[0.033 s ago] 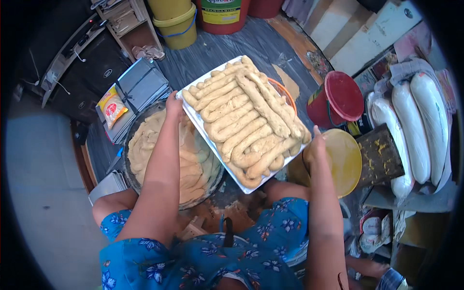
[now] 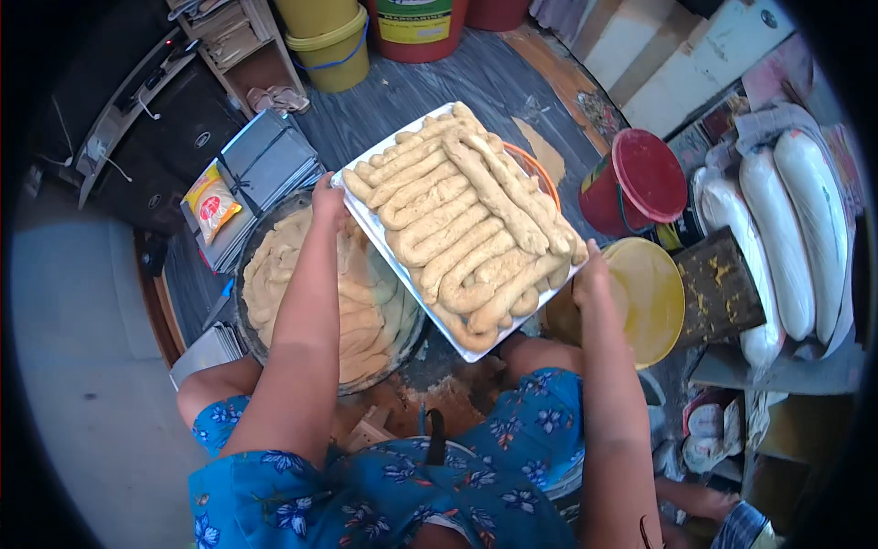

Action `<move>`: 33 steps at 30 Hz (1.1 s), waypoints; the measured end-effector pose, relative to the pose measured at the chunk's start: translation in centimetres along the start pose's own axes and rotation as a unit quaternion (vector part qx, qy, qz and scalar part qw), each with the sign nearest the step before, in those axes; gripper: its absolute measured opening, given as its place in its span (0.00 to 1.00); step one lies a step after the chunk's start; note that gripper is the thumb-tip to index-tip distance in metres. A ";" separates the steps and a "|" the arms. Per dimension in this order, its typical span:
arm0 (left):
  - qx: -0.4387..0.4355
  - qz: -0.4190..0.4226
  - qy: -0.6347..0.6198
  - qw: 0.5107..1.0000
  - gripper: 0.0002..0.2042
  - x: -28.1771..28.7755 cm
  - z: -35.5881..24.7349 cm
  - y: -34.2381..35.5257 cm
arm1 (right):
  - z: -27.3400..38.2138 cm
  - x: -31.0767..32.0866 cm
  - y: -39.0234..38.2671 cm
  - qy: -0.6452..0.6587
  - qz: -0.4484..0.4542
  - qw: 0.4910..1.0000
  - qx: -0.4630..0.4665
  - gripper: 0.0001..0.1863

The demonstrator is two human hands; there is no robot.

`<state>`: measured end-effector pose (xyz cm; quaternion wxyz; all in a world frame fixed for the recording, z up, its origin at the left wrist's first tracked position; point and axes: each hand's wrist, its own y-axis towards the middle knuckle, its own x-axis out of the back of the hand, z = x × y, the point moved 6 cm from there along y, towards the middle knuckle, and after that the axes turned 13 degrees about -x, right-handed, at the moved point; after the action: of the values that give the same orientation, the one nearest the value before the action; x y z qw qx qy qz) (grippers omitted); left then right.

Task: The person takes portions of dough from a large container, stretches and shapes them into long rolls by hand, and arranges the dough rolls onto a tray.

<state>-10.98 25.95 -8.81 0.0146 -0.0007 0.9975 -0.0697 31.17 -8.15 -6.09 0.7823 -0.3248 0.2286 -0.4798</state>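
Observation:
Both my hands hold up a shallow white tray (image 2: 370,226), tilted diagonally in front of me. Ropes of pale dough (image 2: 457,220) lie folded side by side on it, with some longer ones laid over them at the right. My left hand (image 2: 327,199) grips the tray's left corner. On the opposite side, my right hand (image 2: 593,274) grips the right corner, most of its fingers hidden beneath. Below and left of the tray stands a wide dark basin (image 2: 240,297) holding a large mass of dough (image 2: 291,265), partly covered by my left forearm.
A yellow tub (image 2: 654,293) and a red bucket (image 2: 636,188) stand at the right, beside long white plastic-wrapped bundles (image 2: 782,247). Stacked trays (image 2: 274,160) carry a yellow packet (image 2: 212,203) at the left. An orange rim (image 2: 535,169) shows behind the tray. Someone's foot or hand (image 2: 700,499) appears lower right.
The tray and my right hand sit very slightly higher in the picture. My grip on the tray is the same.

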 end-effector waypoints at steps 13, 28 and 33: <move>0.073 0.167 0.124 0.975 0.29 5.3 -1.1 -4.2 | -5.2 1.5 0.7 0.079 -0.147 0.986 0.013 0.30; -0.034 0.043 0.281 0.958 0.38 -1.0 -2.6 -3.9 | 5.2 0.2 1.9 0.100 0.081 0.992 0.004 0.25; -0.029 0.075 0.171 0.982 0.31 -9.5 -2.3 -5.7 | 10.7 7.9 0.4 0.160 0.079 0.982 0.059 0.24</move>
<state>-1.59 20.66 -5.50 -0.1511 0.0854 0.9841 -0.0388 41.96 -12.01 0.60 0.7890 -0.1781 0.3470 -0.4746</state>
